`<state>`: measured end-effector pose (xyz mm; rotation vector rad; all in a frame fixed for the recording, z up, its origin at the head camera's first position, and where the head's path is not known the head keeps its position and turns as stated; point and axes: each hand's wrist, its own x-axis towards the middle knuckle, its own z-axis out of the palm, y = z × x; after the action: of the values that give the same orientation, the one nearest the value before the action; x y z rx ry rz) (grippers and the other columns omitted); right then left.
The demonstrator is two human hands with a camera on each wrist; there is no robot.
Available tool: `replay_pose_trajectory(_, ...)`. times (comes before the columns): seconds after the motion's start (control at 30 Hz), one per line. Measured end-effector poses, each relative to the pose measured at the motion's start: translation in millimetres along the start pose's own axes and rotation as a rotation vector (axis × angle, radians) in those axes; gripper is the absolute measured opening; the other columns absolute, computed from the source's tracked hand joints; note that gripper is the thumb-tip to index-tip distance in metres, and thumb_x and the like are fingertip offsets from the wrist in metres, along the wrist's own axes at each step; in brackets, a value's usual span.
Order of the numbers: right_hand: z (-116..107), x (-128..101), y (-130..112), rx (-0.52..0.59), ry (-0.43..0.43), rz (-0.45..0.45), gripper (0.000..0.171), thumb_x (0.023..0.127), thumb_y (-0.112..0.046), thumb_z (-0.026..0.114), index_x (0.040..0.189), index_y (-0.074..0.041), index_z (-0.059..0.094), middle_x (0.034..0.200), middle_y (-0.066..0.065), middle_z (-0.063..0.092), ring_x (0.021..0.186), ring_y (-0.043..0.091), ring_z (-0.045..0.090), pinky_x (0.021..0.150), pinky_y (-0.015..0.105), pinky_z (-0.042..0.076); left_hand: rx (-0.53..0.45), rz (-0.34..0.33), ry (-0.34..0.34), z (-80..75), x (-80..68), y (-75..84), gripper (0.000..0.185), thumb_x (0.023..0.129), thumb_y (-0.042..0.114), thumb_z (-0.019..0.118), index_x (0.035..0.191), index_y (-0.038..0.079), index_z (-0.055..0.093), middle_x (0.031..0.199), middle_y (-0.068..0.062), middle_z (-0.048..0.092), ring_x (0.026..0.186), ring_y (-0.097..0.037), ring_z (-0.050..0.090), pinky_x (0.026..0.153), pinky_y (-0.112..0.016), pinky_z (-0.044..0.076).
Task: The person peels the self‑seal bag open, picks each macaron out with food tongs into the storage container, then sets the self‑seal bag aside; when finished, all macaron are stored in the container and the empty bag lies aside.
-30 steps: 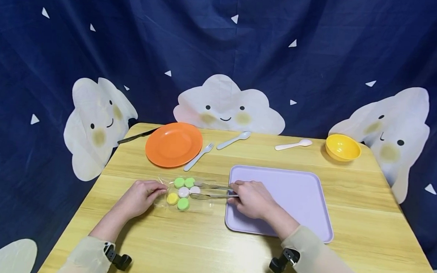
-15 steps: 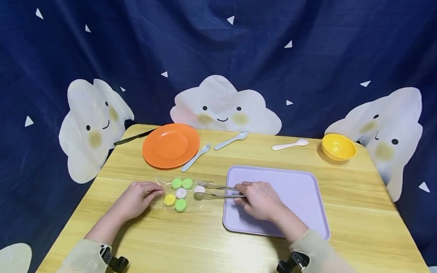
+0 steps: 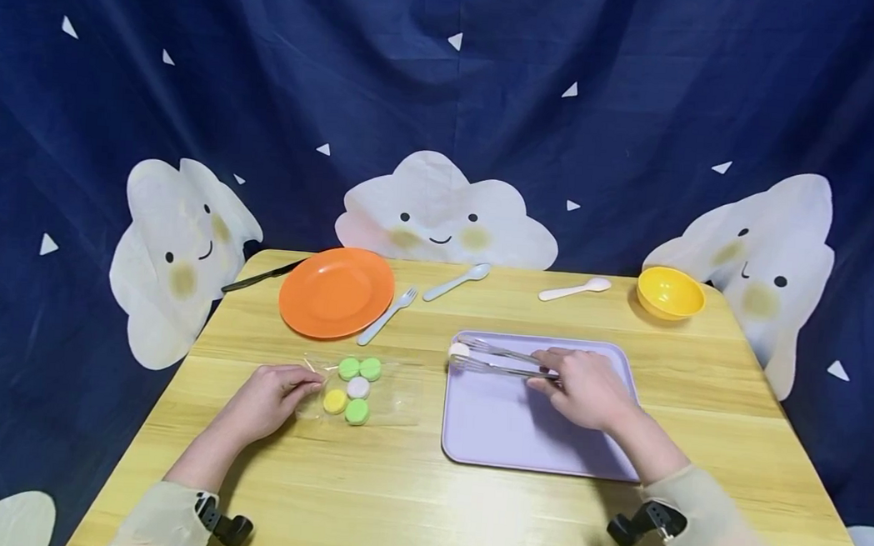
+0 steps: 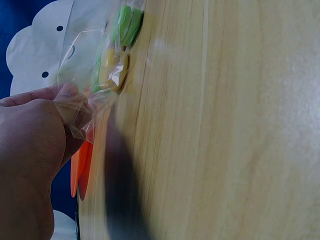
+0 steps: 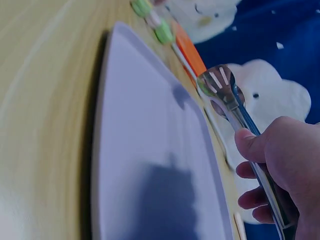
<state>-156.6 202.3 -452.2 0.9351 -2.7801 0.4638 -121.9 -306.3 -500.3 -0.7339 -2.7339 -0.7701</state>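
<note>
The right hand (image 3: 583, 389) is clenched around the handles of a pair of metal tongs (image 3: 499, 359), thumb on top and fingers curled beneath; the tongs reach leftward over the far left corner of the lilac tray (image 3: 539, 446), and their tips pinch a small white round sweet (image 3: 459, 350) just above the tray's surface; whether the sweet touches the tray cannot be told; in the right wrist view the tongs' slotted tips (image 5: 220, 85) show above the tray (image 5: 150, 165), the sweet itself hidden between them.

The left hand (image 3: 270, 396) lies on the wooden table (image 3: 408, 505) to the left of the tray, its thumb and fingers pinching the near left edge of a clear plastic bag (image 3: 392, 395); the left wrist view shows the film (image 4: 82, 107) gathered tight between the fingertips; the bag lies flat between the hand and the tray, and holds five round sweets: two green ones (image 3: 359, 368) at the far side, a white one (image 3: 358, 387) in the middle, a yellow one (image 3: 335, 400) and a green one (image 3: 357, 412) at the near side.

Farther back on the table stand an orange plate (image 3: 336, 292), with a pale fork (image 3: 387, 315) touching its right rim and a dark knife (image 3: 260, 275) to its left; a pale blue spoon (image 3: 456, 281), a white spoon (image 3: 574, 290) and a yellow bowl (image 3: 670, 292) lie in a row toward the far right; a dark blue cloth with white clouds (image 3: 444, 211) hangs behind.
</note>
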Motion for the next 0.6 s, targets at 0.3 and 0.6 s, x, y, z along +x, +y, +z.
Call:
replay_pose_trajectory(0.3,-1,-13,36,0.004,0.001,0.028,0.031,0.096,-0.024,0.079,0.118,-0.001,0.076,0.111,0.013,0.077,0.103,0.038,0.073,0.089,0.059,0.058,0.007,0.017,0.011,-0.4,0.1,1.0,0.016,0.091,0.000,0.082,0.104,0.010,0.083,0.099,0.001,0.079,0.092,-0.019,0.076,0.080,-0.043,0.064)
replay_pose_trajectory(0.6,5,-19,44,-0.009,-0.038,0.077,0.028,0.093,-0.027,0.083,0.111,-0.007,0.076,0.092,0.000,0.073,0.084,0.030,0.071,0.073,0.055,0.056,0.004,0.008,0.008,0.3,-0.3,0.5,0.017,0.091,-0.001,0.082,0.104,0.010,0.083,0.100,0.001,0.079,0.093,-0.019,0.076,0.080,-0.041,0.065)
